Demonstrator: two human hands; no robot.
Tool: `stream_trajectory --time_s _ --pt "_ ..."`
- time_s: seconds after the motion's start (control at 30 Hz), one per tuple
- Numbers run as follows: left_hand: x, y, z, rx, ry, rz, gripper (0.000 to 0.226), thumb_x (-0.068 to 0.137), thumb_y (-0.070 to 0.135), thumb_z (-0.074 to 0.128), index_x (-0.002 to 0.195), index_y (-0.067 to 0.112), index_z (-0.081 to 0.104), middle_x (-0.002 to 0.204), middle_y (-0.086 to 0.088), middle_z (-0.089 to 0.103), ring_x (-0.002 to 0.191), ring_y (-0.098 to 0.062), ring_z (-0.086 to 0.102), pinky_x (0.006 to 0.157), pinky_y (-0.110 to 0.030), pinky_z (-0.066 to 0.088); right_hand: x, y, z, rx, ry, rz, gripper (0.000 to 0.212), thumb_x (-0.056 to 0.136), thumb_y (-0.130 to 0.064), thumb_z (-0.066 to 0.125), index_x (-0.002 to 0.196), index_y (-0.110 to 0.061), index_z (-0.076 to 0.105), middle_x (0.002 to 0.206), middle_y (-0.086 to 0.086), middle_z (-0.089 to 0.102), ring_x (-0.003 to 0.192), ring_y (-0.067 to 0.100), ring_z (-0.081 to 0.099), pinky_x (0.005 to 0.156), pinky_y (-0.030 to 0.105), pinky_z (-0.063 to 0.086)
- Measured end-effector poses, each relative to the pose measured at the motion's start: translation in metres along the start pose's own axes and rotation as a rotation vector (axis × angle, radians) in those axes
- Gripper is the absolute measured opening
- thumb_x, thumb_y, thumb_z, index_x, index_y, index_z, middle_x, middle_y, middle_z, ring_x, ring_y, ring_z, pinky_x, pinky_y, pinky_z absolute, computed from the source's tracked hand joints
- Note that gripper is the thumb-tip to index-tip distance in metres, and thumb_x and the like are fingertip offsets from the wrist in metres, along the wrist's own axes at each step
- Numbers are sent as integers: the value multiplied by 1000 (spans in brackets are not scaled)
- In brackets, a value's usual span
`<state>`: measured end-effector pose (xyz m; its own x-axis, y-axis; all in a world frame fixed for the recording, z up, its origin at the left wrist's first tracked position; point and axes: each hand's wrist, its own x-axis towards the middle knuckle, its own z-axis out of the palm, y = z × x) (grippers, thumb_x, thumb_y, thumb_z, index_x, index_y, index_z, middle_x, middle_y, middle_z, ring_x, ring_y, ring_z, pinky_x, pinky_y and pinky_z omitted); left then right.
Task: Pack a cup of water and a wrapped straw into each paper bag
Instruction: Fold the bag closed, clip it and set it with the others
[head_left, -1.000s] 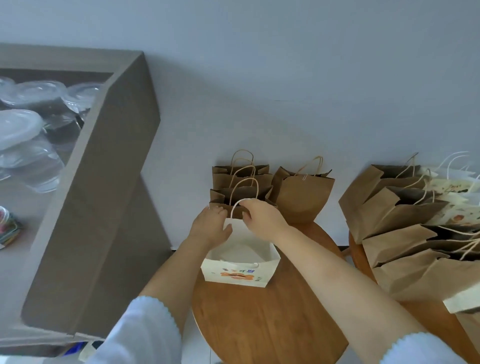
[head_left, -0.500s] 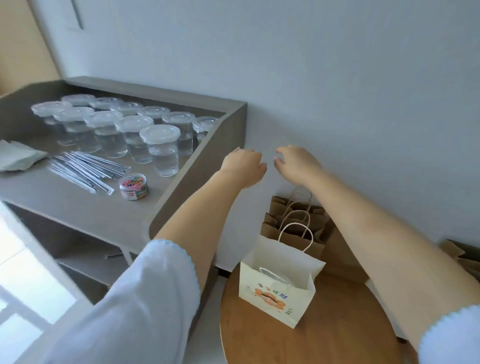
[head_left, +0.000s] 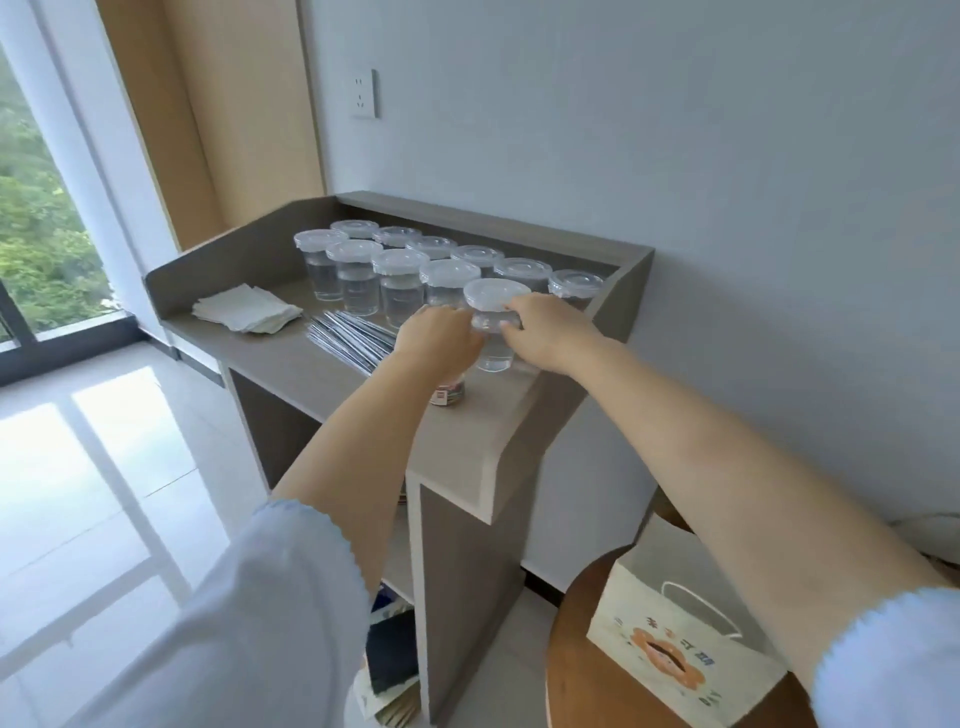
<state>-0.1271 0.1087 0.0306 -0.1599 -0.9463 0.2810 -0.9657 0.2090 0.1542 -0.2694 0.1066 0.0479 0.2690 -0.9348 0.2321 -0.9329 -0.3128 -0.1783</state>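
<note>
Several lidded clear cups of water stand in two rows on the grey desk (head_left: 332, 364). The nearest cup of water (head_left: 494, 332) is gripped from both sides: my left hand (head_left: 439, 340) curls round its left side and my right hand (head_left: 545, 330) holds its right side just under the lid. A pile of wrapped straws (head_left: 350, 338) lies left of that cup, partly behind my left hand. A white printed paper bag (head_left: 685, 639) stands open on the round wooden table (head_left: 571, 670) at the lower right, partly hidden by my right forearm.
A stack of white napkins (head_left: 247, 314) lies at the desk's left. A small tub with a coloured label (head_left: 449, 395) peeks out below my left wrist. The desk has raised side and back walls. A shelf under the desk holds dark items (head_left: 392, 654).
My view swung left from the bags to the desk. Both hands let go of the white bag, reached over the desk's side wall and took hold of the nearest cup.
</note>
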Motion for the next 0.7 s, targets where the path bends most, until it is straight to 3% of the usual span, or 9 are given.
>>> stream_trajectory --time_s 0.13,0.27,0.43,0.6,0.7 --pt "3 -58 9 1 -21 14 38 101 26 33 126 4 52 127 -14 56 118 -30 50 96 -35 37 23 -39 26 40 -59 50 21 98 -24 39 101 -7 51 112 14 58 104 32 56 82 34 45" --pt "16 -107 19 -34 -58 52 41 101 28 34 136 9 47 132 -11 53 123 -30 47 92 -37 41 40 -66 47 15 -91 125 29 98 -21 40 117 -6 56 118 14 57 109 31 54 87 37 45" --pt "32 -141 34 -77 -120 119 34 100 26 35 109 3 57 115 -14 59 109 -31 51 75 -32 36 50 -76 67 2 -105 279 36 97 -11 39 131 -12 52 135 11 51 119 30 51 96 39 44" --pt "35 -150 44 -118 -187 202 35 99 23 33 121 5 54 125 -12 55 118 -31 46 85 -36 38 44 -68 76 -54 -177 405 42 93 -3 45 132 -15 53 136 10 52 121 30 51 99 40 44" --pt "43 -155 49 -139 -193 209 34 99 24 33 118 6 55 122 -12 56 115 -31 47 84 -36 39 43 -63 77 -73 -191 426 40 94 -6 48 132 -15 54 134 10 54 120 28 52 98 38 44"
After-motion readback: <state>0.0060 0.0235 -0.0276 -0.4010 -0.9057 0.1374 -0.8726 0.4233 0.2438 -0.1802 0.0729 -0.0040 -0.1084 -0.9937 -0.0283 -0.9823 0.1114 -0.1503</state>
